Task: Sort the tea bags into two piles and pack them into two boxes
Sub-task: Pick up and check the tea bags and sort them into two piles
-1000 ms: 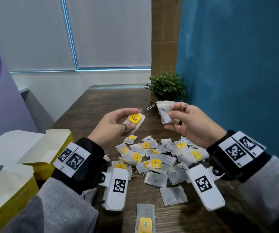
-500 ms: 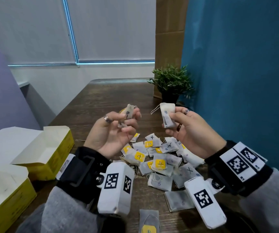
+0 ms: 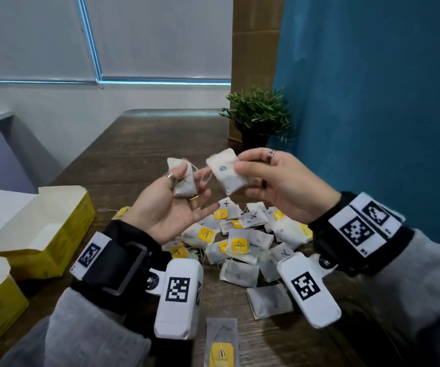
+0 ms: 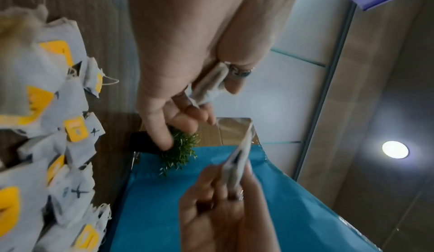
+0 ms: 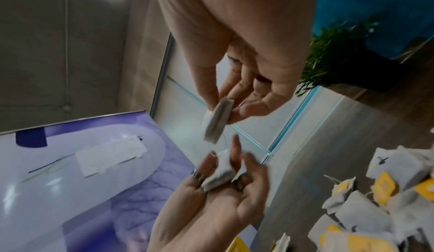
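Boxes: two open yellow boxes (image 3: 54, 234), well left of the heap, lids up.
Left hand: my left hand (image 3: 171, 205), palm up, above the heap's left edge; thumb pins a plain tea bag (image 3: 183, 178) on the fingers, long axis pointing away from me, string loose at its top.
Right hand: my right hand (image 3: 285, 186), above the heap's right side, pinches a blue-marked tea bag (image 3: 228, 170), tilted, long axis running up-left to down-right.
Heap: loose tea bags (image 3: 240, 234) on the table (image 3: 139, 144), some yellow-tagged, some marked X.
Behind heap: potted plant (image 3: 258, 117) against the blue wall.
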